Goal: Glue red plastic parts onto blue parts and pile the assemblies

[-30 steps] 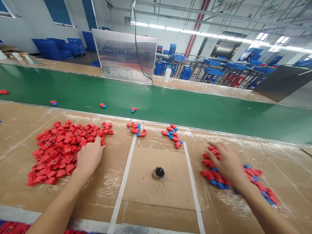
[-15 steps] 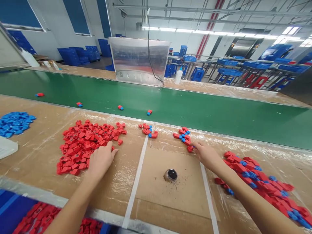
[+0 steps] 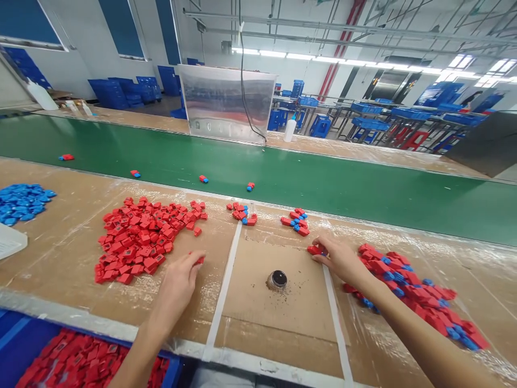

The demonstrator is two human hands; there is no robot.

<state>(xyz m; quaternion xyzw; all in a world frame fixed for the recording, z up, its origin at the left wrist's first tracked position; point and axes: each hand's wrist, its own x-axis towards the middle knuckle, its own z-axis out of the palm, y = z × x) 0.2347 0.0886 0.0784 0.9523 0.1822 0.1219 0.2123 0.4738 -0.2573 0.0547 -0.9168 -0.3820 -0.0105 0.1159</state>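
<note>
My left hand is closed in a pinch on a small red plastic piece, a little right of a heap of red pieces. My right hand pinches a red-and-blue piece over the upper right edge of a cardboard sheet. On that sheet stands a small round pot with a dark top, between my hands and touched by neither. Just beyond my right hand lies a small cluster of red-and-blue pieces. Another small cluster lies further left.
A green conveyor belt crosses behind the table, with several red-and-blue pieces spaced along it. A large pile of red-and-blue pieces lies beside my right forearm. Blue pieces sit at far left. A blue bin of red pieces stands below the front edge.
My left hand has moved right, away from the red heap, with a red piece in its fingers. My right hand has drawn a red-and-blue piece nearer, apart from the cluster.
</note>
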